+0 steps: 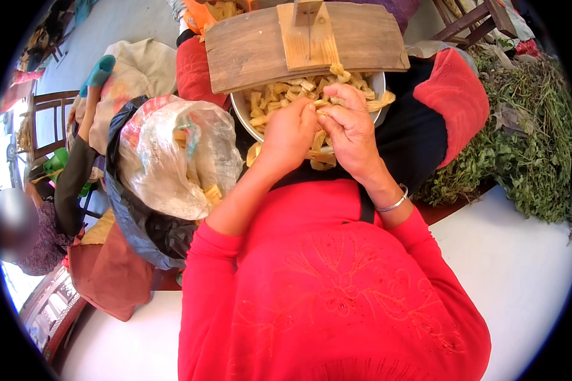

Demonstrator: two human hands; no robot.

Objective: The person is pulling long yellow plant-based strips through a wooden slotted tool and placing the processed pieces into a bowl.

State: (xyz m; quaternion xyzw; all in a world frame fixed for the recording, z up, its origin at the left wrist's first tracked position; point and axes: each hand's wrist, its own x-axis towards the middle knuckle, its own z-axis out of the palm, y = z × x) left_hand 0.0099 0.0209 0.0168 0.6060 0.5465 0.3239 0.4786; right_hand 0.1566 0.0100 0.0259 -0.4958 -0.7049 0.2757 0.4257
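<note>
My left hand (290, 136) and my right hand (353, 136) meet over a metal basin (243, 119) in my lap. Their fingers are closed at the tips on a small pale-yellow strip (322, 110), mostly hidden by the fingers. Many similar twisted, dried-looking strips (270, 101) fill the basin, and some lie at its near edge. Across the basin's far side rests a wide wooden board (241, 54). A lighter wood piece (308, 44) with an upright block is fixed on its middle.
Left of my arm stands a clear plastic bag (171, 152) inside a dark bag (140, 222), holding more strips. Green leafy stems (527, 140) are heaped at the right. An orange bag (200, 14) lies beyond the board. Another person (70, 184) sits at the left, one arm stretched out.
</note>
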